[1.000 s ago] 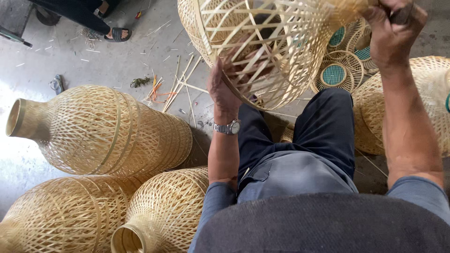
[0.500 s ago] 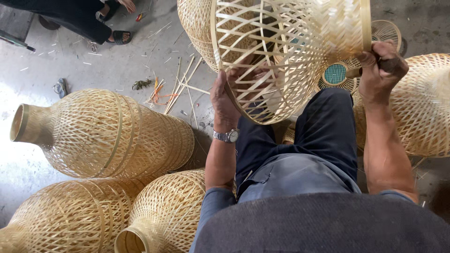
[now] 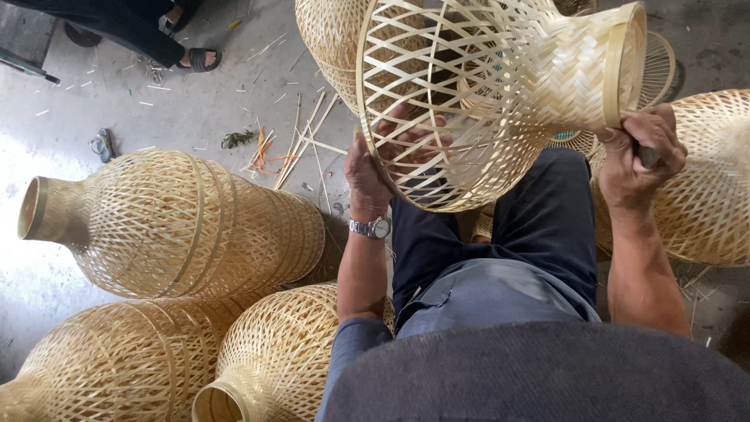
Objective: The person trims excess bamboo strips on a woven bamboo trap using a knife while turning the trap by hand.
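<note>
I hold a woven bamboo lampshade (image 3: 500, 94) over my lap, its wide open rim turned toward me and its narrow neck pointing right. My left hand (image 3: 383, 156), with a wristwatch, grips the wide rim at its lower left, the fingers reaching inside the lattice. My right hand (image 3: 641, 152) is closed around a small dark tool handle and presses against the neck's lower edge.
Three finished bottle-shaped bamboo shades lie on the concrete floor at my left (image 3: 180, 223), (image 3: 117, 363), (image 3: 281, 359). Another shade (image 3: 703, 180) lies at the right. Bamboo strips (image 3: 301, 144) litter the floor. Another person's sandalled foot (image 3: 195, 56) is at the top left.
The shade has been turned and swung rightward, so its neck now points right. My right hand came down from the top to the neck's lower edge.
</note>
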